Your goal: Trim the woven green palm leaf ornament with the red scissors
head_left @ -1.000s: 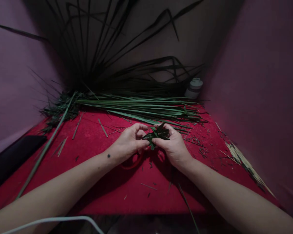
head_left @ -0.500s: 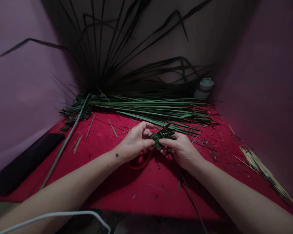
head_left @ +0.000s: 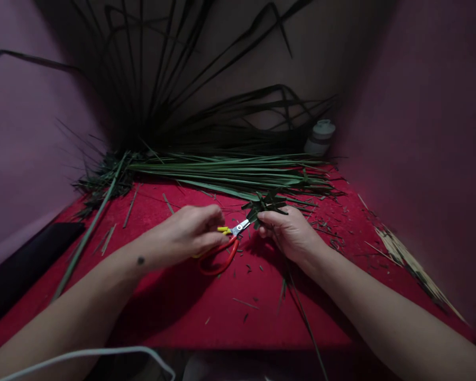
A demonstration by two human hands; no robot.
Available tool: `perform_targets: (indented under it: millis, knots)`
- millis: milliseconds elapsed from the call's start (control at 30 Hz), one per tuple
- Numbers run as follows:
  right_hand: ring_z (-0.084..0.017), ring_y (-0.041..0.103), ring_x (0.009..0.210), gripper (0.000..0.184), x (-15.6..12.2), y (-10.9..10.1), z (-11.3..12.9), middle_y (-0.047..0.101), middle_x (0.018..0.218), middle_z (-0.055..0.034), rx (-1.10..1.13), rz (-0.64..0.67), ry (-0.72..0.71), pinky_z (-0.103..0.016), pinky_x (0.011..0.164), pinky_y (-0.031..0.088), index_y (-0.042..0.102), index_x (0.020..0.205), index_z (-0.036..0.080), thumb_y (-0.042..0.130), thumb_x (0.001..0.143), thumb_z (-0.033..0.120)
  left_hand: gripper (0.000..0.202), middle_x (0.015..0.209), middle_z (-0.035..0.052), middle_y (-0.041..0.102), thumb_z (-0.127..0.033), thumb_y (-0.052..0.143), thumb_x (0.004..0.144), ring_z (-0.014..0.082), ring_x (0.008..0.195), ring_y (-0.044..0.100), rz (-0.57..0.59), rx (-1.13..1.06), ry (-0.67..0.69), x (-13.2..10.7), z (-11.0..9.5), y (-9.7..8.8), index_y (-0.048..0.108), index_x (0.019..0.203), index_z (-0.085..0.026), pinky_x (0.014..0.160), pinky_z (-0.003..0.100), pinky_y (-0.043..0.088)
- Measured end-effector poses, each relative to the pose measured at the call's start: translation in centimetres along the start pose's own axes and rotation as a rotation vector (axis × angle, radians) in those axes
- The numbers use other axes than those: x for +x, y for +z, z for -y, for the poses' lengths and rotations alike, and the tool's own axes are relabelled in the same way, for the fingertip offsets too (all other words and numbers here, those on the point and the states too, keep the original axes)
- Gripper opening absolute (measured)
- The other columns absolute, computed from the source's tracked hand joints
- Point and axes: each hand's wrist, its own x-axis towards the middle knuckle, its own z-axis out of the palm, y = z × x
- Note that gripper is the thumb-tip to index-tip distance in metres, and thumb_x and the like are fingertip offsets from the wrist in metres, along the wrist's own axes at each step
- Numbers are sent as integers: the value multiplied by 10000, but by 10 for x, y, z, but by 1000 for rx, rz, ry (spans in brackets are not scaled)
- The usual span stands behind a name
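My right hand (head_left: pixel 291 230) pinches a small dark-green folded leaf piece (head_left: pixel 267 203) between thumb and fingers. Several pointed ends stick out of it, and a long thin stem (head_left: pixel 301 301) runs from below that hand to the front edge. To the left, my left hand (head_left: pixel 198 227) is apart from the piece, its fingers curled in. It is over the handles of a pair of scissors (head_left: pixel 240 228) with red and yellow handles, covering part of the yellow one. Whether its fingers grip the scissors or something small is hidden. The blades point toward the leaf piece.
Long green leaf strips (head_left: pixel 230 174) lie across the back of the red cloth (head_left: pixel 174 307). A white jar (head_left: pixel 320 137) stands at back right, pale sticks (head_left: pixel 416 270) lie at right. A dark flat object (head_left: pixel 31 264) and a long stalk (head_left: pixel 91 227) are at left. Leaf scraps are scattered about.
My left hand has let go of the leaf piece and moved left, uncovering the scissors. The right hand still holds the piece. The view has shifted slightly to the right.
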Motion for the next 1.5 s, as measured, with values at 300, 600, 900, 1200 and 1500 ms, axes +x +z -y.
perform_targets:
  millis: [300,600,900,1200,1500]
  knots:
    - [-72,540,457,178,8,-4,8,566,547,33,114,-128,-102,-193,466,450,568,617,133,730,571,192,87,677,42,591,-268,427,810,187,534,515,-12,517,-72,-6,17,20,500,808,-220,490,282,220]
    - [-87,544,437,164,13,-8,17,570,497,32,166,-242,-165,-205,448,457,558,576,146,716,544,177,137,672,22,583,-353,502,789,168,545,488,39,384,-79,-8,19,8,496,744,-223,498,275,245]
    - [-128,599,482,185,13,-6,19,619,541,27,327,-232,-197,-279,515,532,569,608,155,736,528,155,141,782,41,617,-335,392,866,181,620,535,93,345,15,-13,7,24,463,840,-216,556,286,332]
    - [-122,593,528,149,9,-3,18,625,580,31,370,-221,-170,-332,596,557,586,616,150,721,557,127,76,715,63,624,-272,385,856,207,553,553,95,434,10,-9,8,36,435,843,-215,506,306,250]
    - [-127,592,510,141,8,-1,16,629,563,28,396,-224,-182,-331,588,564,597,607,148,719,549,110,65,694,100,633,-259,394,843,217,533,559,86,435,-22,-7,6,41,430,809,-216,495,320,224]
